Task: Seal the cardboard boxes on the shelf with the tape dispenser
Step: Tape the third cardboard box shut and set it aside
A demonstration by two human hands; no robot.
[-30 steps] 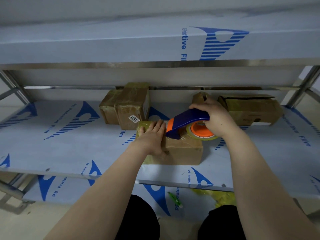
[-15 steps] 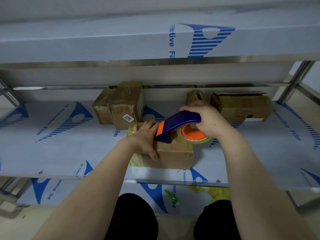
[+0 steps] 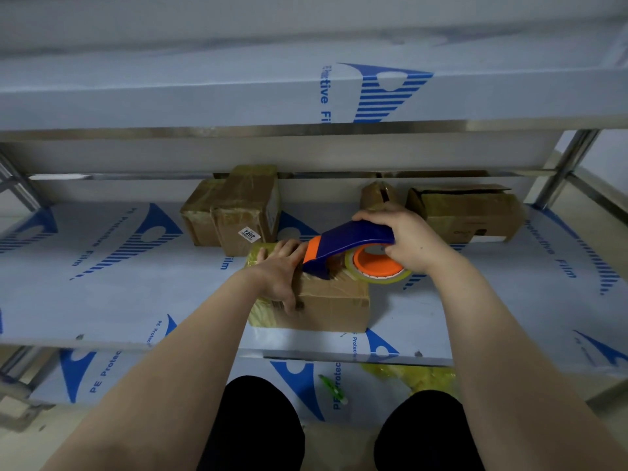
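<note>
A small cardboard box (image 3: 334, 302) lies near the front of the middle shelf (image 3: 102, 294). My left hand (image 3: 280, 271) rests flat on its top left part, fingers straight, thumb down over the front face. My right hand (image 3: 413, 243) grips the handle of a blue and orange tape dispenser (image 3: 346, 248). The dispenser's front end touches the top of the box, and its tape roll (image 3: 377, 266) hangs past the box's right edge.
Two taped boxes (image 3: 234, 207) stand at the back left of the shelf. A small box (image 3: 375, 195) and an open-flapped box (image 3: 470, 212) sit at the back right. An upper shelf (image 3: 238, 100) overhangs. Yellow plastic (image 3: 414, 377) and a green item (image 3: 334, 390) lie on the lower shelf.
The view has shifted slightly. My right hand and the dispenser have slid a little toward me along the box top. My left hand stays on the box.
</note>
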